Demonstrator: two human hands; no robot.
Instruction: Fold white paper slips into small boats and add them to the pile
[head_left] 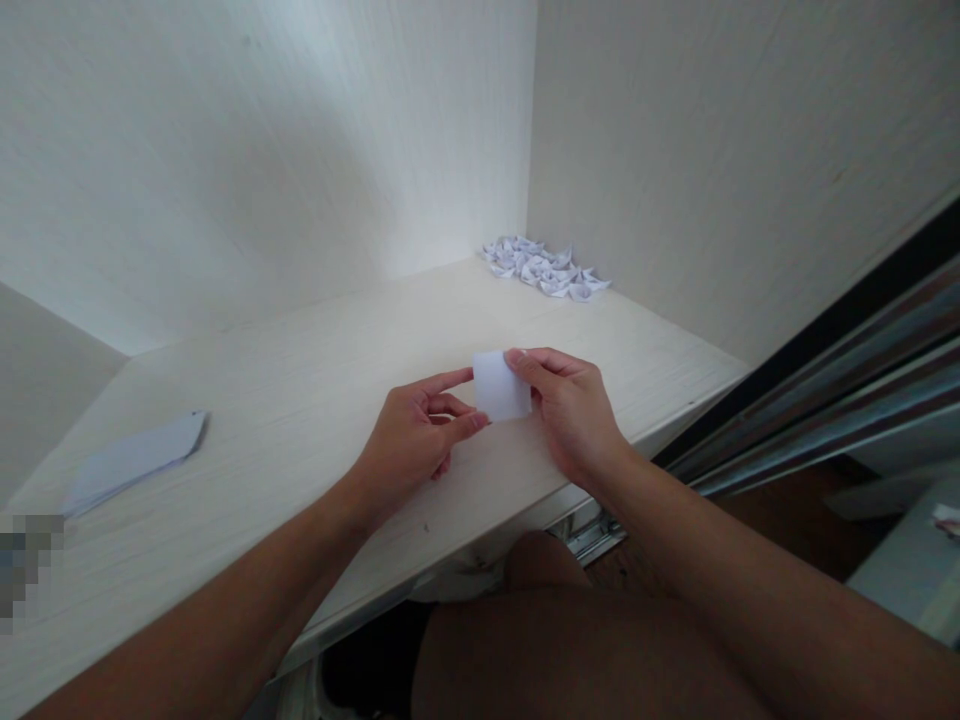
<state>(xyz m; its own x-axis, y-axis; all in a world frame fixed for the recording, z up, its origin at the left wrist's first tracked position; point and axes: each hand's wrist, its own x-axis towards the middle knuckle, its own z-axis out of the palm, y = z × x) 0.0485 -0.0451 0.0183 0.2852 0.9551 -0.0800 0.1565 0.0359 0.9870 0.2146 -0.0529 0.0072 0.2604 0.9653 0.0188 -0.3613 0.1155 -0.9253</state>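
A small white piece of paper [496, 388], roughly square, is held up just above the white desk surface between my two hands. My right hand [574, 400] pinches its upper right part, thumb on the near face and the other fingers behind. At the left edge, my left hand [420, 425] has its thumb on the lower corner and its index fingertip by the upper corner. Whether the sheet is folded I cannot tell. Beyond the hands, in the back corner, lies a pile of small folded white paper pieces [544, 268] with pointed tips.
A stack of white paper sheets [139, 460] lies on the desk [300, 360] at the left. White panels [300, 150] enclose the back and sides. The desk's front edge runs under my forearms, above my legs. A dark-edged frame [810, 350] stands at the right.
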